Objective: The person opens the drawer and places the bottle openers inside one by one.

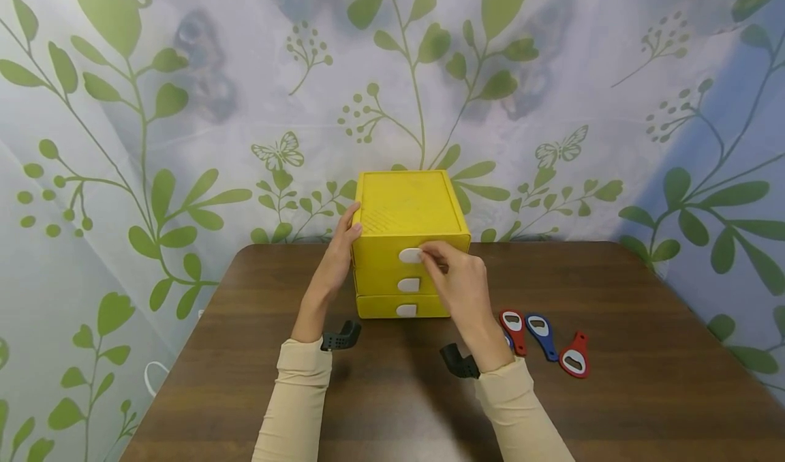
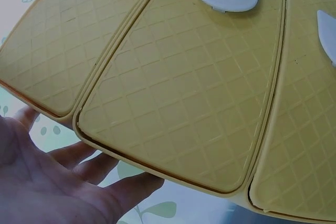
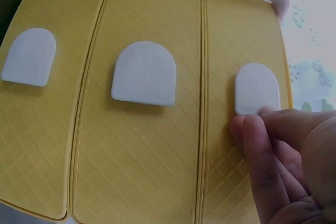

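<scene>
Table (image 1: pixel 644 366), dark wood grain; pale backdrop (image 1: pixel 245 39) behind, printed with green leaves, butterflies. Red and blue bottle openers (image 1: pixel 548 345) lying at right. Yellow drawer unit (image 1: pixel 405 203) upright toward far edge, three drawers looking closed (contents hidden). Left hand (image 1: pixel 334 257): fingers loosely extended against unit's left side, gripping nothing. Right hand (image 1: pixel 463 281): thumb and fingertips together, pinching top white handle (image 1: pixel 409 255).

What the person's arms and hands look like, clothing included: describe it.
The left sleeve and right sleeve are plain beige and wrinkled, ending short of the wrists. A black, curved piece shows by each wrist: left piece, right piece. The left hand and right hand wear no gloves.
</scene>
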{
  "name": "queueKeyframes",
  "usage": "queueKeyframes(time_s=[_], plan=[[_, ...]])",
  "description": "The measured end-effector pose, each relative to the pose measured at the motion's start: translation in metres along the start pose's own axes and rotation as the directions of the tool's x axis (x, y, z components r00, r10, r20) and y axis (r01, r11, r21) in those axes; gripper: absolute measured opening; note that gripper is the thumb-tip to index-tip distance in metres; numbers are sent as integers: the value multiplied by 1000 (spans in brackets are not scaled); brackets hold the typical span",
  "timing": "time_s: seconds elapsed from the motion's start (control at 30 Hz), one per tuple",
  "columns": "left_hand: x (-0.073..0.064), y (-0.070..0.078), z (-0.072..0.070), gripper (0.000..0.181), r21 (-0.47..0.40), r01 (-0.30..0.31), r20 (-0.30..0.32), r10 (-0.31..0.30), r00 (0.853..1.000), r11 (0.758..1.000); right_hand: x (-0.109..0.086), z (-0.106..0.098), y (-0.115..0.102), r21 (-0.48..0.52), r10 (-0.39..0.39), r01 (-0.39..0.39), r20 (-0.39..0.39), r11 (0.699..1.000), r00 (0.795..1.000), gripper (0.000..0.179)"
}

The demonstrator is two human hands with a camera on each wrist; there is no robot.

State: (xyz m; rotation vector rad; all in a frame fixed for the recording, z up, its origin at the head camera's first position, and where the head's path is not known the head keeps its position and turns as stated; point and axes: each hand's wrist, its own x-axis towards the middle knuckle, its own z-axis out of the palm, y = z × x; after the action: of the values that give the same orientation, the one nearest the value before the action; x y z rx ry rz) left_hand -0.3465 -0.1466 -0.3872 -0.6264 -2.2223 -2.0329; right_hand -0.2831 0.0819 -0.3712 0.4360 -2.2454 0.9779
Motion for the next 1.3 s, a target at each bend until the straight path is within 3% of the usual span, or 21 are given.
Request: queueKeyframes(time_s=[0.37,0.73,0.97,1.17,1.3], plan=[[-2,-1,2,62,-4,12,4,-12,1000,1000,-4,-2,4,34,82,-83,35,996,996,13],[-5,-1,1,61,-11,17,-8,-17,1000,1000,-6,3,10,-14,97,-96,128,995,987,17],[-5,1,1,61,5,8,-15,-8,1000,1000,-10,8,19,-51,96,-86,236,995,967,12],[-4,2,2,62,16,0,-6,0,1000,1000,-15,9,24,-62,127,-114,270,991,954,9],[-3,1,1,61,18,3,-6,-3,1000,1000,-17,12,30,-49,116,-107,268,993,956,9]])
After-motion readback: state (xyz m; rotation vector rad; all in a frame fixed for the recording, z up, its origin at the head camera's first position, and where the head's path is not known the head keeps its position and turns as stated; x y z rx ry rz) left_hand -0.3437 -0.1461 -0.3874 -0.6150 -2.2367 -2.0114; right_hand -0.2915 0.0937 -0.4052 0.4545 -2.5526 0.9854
